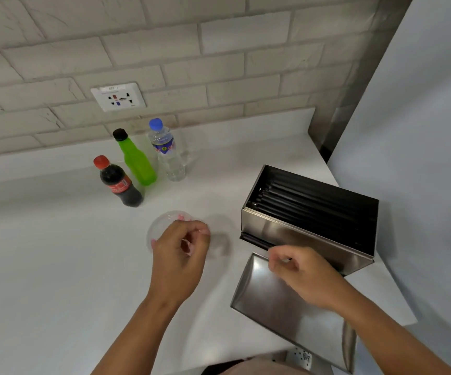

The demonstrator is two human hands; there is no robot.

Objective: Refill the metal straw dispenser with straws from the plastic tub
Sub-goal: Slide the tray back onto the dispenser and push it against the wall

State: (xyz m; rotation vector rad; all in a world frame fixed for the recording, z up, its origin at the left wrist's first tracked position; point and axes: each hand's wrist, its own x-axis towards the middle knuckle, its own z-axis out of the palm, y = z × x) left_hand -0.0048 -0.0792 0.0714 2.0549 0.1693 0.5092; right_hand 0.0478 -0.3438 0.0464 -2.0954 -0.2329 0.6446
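- We're over a white counter [43, 253], both bare hands out in front of us.
- Left hand [181, 250] sits over the clear tub [162, 226], fingers curled in, pinching something pink. It is too blurred to say what it is.
- The tub stands on the counter near the front, left of the dispenser, and more pink shows at its far rim.
- Right hand [300, 272] is at the front lip of the dispenser [308, 212], fingers bunched around a dark straw end that just pokes out; how firm the grip is, we cannot tell.
- The dispenser is open on top, a steel box at the right of the counter, packed with black straws [300, 198] lying lengthwise.
- Its lid [273, 301] lies flat on the counter just in front of the box, under our right wrist.
- At the back stand three bottles: a cola [119, 182] with a red cap, a green bottle [136, 162] with a black cap, and a water bottle [167, 152] with a blue cap, close together.
- A socket [118, 96] sits in the tiled wall behind them.
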